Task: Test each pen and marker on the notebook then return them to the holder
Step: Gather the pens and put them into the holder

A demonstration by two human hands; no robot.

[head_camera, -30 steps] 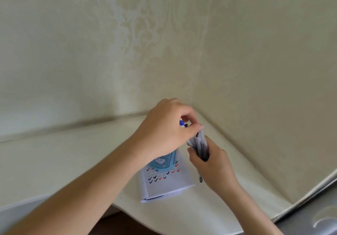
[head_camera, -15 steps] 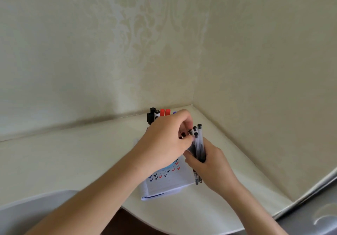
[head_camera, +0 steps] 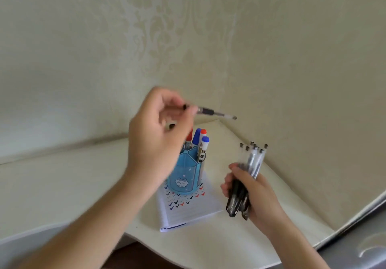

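Observation:
A blue pen holder [head_camera: 186,174] stands on an open lined notebook [head_camera: 188,210] covered with small red, blue and black tick marks. Red and blue capped markers [head_camera: 200,141] stick up out of the holder. My left hand [head_camera: 156,141] is raised above the holder and pinches one clear pen [head_camera: 215,113] by its end, so that the pen points right, almost level. My right hand [head_camera: 248,189] sits right of the notebook and grips a bundle of several clear black-tipped pens [head_camera: 250,164], held nearly upright.
The notebook lies in the corner of a cream table [head_camera: 62,185], where two pale patterned walls [head_camera: 302,80] meet. The table's curved front edge runs below the notebook. A grey surface [head_camera: 359,248] shows at the lower right.
My left hand has pulled one pen out of the bundle and lifted it up above the holder. My right hand moved right with the remaining pens, uncovering the holder.

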